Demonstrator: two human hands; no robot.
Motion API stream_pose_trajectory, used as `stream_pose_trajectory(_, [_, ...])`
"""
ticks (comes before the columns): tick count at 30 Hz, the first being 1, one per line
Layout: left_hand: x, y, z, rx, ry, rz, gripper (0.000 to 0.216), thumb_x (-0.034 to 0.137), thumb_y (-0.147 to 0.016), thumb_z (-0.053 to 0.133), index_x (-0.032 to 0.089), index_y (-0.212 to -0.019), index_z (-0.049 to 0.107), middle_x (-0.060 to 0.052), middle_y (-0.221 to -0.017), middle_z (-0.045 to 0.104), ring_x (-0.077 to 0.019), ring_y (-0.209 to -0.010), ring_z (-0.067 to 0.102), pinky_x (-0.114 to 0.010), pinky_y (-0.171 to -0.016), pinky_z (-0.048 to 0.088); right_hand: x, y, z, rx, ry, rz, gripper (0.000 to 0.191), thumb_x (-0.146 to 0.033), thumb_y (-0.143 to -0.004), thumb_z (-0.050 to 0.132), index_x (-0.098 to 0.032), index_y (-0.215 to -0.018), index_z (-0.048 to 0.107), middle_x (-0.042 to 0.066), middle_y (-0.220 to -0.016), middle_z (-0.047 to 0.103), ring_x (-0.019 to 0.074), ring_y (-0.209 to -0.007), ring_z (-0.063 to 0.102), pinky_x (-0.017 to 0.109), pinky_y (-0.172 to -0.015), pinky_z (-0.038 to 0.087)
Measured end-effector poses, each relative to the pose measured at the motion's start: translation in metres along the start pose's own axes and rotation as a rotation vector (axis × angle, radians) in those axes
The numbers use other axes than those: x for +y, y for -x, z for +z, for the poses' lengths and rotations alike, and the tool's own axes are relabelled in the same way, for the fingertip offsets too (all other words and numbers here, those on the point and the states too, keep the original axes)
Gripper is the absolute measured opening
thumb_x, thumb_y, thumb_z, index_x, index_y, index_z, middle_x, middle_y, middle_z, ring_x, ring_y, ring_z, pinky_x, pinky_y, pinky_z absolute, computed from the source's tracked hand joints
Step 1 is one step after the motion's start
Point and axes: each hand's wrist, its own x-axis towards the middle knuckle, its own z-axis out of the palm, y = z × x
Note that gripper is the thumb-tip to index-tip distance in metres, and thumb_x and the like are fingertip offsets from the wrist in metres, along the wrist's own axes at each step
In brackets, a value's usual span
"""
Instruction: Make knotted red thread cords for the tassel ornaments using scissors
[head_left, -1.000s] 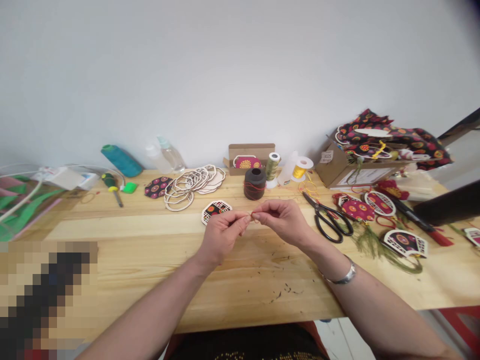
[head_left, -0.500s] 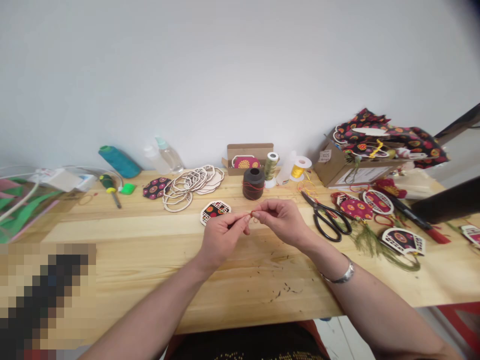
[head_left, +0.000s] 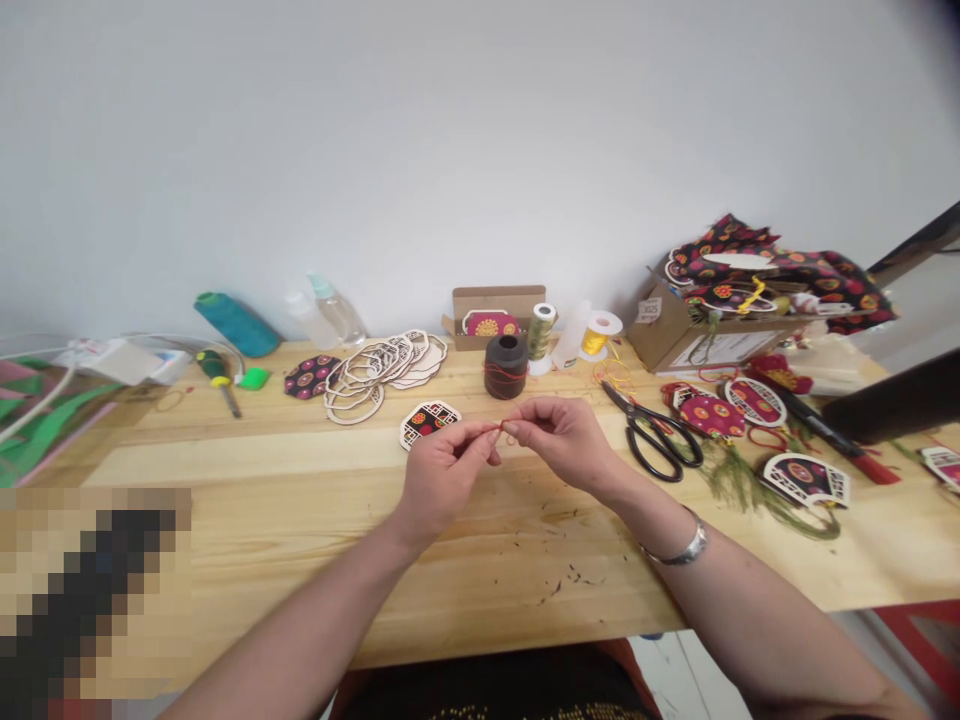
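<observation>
Over the middle of the table, my left hand (head_left: 448,468) and my right hand (head_left: 561,440) meet fingertip to fingertip. Both are closed in a pinch on a thin red cord (head_left: 502,426), of which only a short bit and a small loop show between the fingers. Partly behind my left hand lies an octagonal wooden-framed ornament (head_left: 421,420) with dark flowered fabric. Just beyond my fingers stands a dark spool (head_left: 505,368) with red cord around it. Black-handled scissors (head_left: 652,430) rest to the right of my right hand.
Wooden frames (head_left: 375,372), a screwdriver (head_left: 217,382) and a teal thread cone (head_left: 236,322) lie at the back left. A green spool (head_left: 541,332) and a yellow spool (head_left: 598,335) stand at the back. Finished ornaments (head_left: 806,480) and a full cardboard box (head_left: 660,320) occupy the right.
Almost nothing differs. Both hands keep the same pinch at the same spot, and the view has shifted very slightly.
</observation>
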Motion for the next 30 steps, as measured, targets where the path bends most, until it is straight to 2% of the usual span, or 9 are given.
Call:
stream_pose_trajectory(13, [0.001,0.001,-0.001,-0.012,0.005,0.052,0.013,0.020,-0.081,0.063,0.018,-0.074,0.073,0.002,-0.061,0.071,-0.0103,-0.058,0.064,-0.018,-0.059,0.050,-0.001,0.000,0.003,0.022,-0.022,0.034,0.017,-0.031,-0.075,0.069,-0.014,-0.072,0.069,0.002,-0.065,0.066,0.0110,-0.058,0.054,0.025,-0.056,0.043])
stream_pose_trajectory(20, [0.002,-0.001,-0.002,0.053,0.029,0.068,0.012,0.018,-0.079,0.063,0.018,-0.073,0.072,0.002,-0.061,0.071,-0.0103,-0.059,0.065,-0.018,-0.061,0.052,0.001,0.001,0.010,0.044,-0.069,0.075,0.018,-0.030,-0.073,0.069,-0.015,-0.080,0.075,0.004,-0.075,0.073,0.0132,-0.065,0.060,0.026,-0.062,0.046])
stream_pose_trajectory(24, [0.004,-0.001,-0.002,0.083,0.039,0.061,0.011,0.019,-0.079,0.063,0.018,-0.073,0.072,0.002,-0.059,0.069,-0.0104,-0.058,0.064,-0.019,-0.061,0.052,-0.002,0.005,0.014,0.009,0.024,0.071,0.020,-0.031,-0.078,0.066,-0.014,-0.082,0.075,0.005,-0.076,0.074,0.0124,-0.062,0.058,0.024,-0.057,0.043])
stream_pose_trajectory(27, [0.005,-0.002,-0.002,0.095,0.040,0.056,0.012,0.019,-0.078,0.063,0.018,-0.071,0.072,0.003,-0.056,0.066,-0.0099,-0.055,0.061,-0.019,-0.058,0.050,-0.002,0.009,0.015,0.022,0.178,0.003,0.019,-0.024,-0.084,0.059,-0.014,-0.079,0.074,0.002,-0.069,0.071,0.0104,-0.056,0.053,0.022,-0.053,0.039])
stream_pose_trajectory(30, [0.005,-0.002,-0.002,0.100,0.041,0.053,0.013,0.019,-0.078,0.063,0.017,-0.068,0.071,0.003,-0.054,0.064,-0.0098,-0.053,0.059,-0.019,-0.057,0.050,0.000,0.013,0.017,0.049,0.349,-0.162,0.021,-0.018,-0.087,0.056,-0.015,-0.072,0.071,0.000,-0.063,0.067,0.0100,-0.055,0.052,0.022,-0.055,0.039])
